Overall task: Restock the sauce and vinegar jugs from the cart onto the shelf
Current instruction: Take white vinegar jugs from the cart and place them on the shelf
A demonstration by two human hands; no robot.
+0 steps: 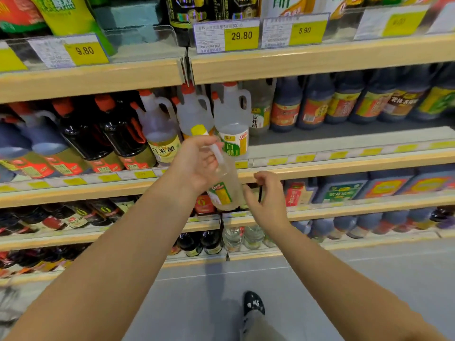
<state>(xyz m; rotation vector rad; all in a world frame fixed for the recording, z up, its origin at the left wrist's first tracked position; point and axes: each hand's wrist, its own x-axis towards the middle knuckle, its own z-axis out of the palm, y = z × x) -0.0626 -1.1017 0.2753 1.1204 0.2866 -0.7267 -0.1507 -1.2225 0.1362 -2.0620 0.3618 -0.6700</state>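
Faced a wood-edged shelf (320, 167) of dark sauce jugs (285, 104) and clear vinegar jugs (231, 119), far labels blurred. Gripped by its handle in the left hand (197, 163): a yellow-capped white vinegar jug (225, 193), tilted before the shelf edge, neck partly hidden. Hung loosely curled beside its base, the right hand (267, 200); contact impossible to tell.

Supermkt aisle: wood-edged shelves (320, 60) w/ yellow price tags (241, 36), rows of sauce & vinegar bottles (315, 102).
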